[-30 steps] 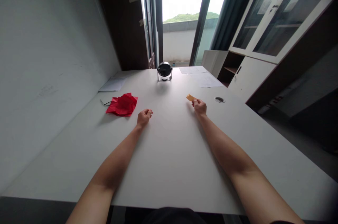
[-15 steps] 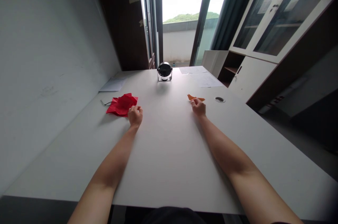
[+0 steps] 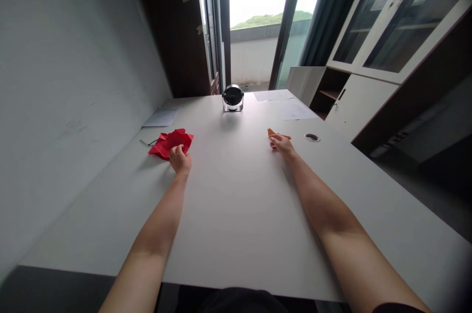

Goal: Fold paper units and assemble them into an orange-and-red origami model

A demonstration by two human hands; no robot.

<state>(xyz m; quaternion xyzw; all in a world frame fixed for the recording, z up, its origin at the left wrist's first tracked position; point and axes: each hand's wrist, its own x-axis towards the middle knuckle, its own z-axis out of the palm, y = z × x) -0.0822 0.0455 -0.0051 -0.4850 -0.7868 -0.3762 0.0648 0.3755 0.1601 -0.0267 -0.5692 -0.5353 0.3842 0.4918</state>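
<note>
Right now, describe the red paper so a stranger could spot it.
On the white desk, look to its left side near the wall. The red paper lies there, touching the left hand. It alone is red and crumpled; the orange paper is smaller.

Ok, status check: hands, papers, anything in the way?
Left hand curled at red paper's near edge, grip unclear. Right hand open, resting on orange folded paper. Small fan farther back, apart from both.
</note>
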